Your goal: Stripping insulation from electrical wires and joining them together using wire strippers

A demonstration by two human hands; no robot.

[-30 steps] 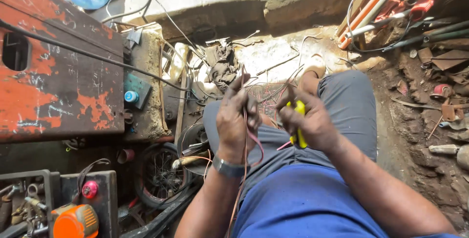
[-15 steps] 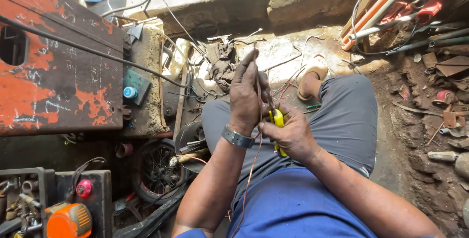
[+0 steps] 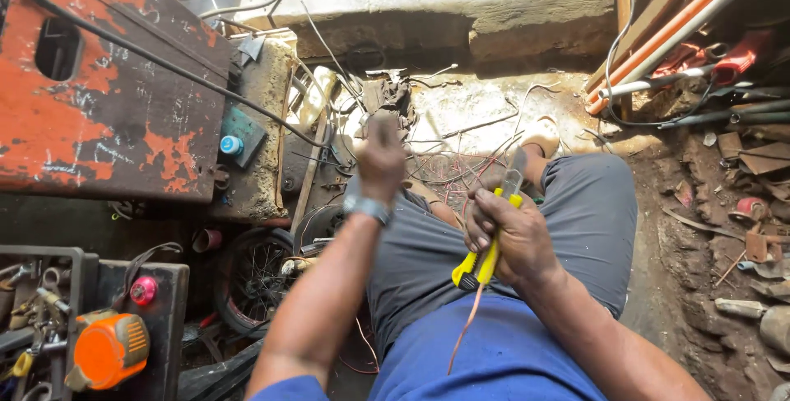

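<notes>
Wire [image 3: 466, 337], thin and reddish, runs under the right hand [image 3: 512, 240] and trails down across the blue shirt [image 3: 502, 360] to the lap; its upper part cannot be traced past the hand. Right-hand fingers [image 3: 481, 228] are curled tight round a yellow utility knife [image 3: 487, 257], blade [image 3: 515, 172] pointing up and away from the body, a hold that probably keeps the edge clear of the legs while the wire is pressed against the handle. Whether the blade touches the wire cannot be told.

Left hand [image 3: 381, 158] is raised ahead of the knees, blurred; fingers look closed together, but whether they pinch a wire end cannot be told. A metal watch [image 3: 367, 206] sits on that wrist.

Person is seated, grey trousers [image 3: 576, 228] on both legs, one foot in a pale sandal [image 3: 544, 133] on the ground. Between the feet lies a tangle of loose wires [image 3: 461, 174], red and dark, near to hand.

No desk; work is done over the lap on a dirt and concrete floor [image 3: 485, 104]. To the left stands a rusted orange-and-brown metal panel [image 3: 99, 96] with a black cable [image 3: 164, 63] across it, a small spoked wheel [image 3: 251, 273] below, and an orange tool [image 3: 107, 350] in a dark crate. To the right, pipes [image 3: 675, 34] lean in a bundle over scrap and rubble [image 3: 741, 228]. A concrete step [image 3: 461, 6] lies beyond.
</notes>
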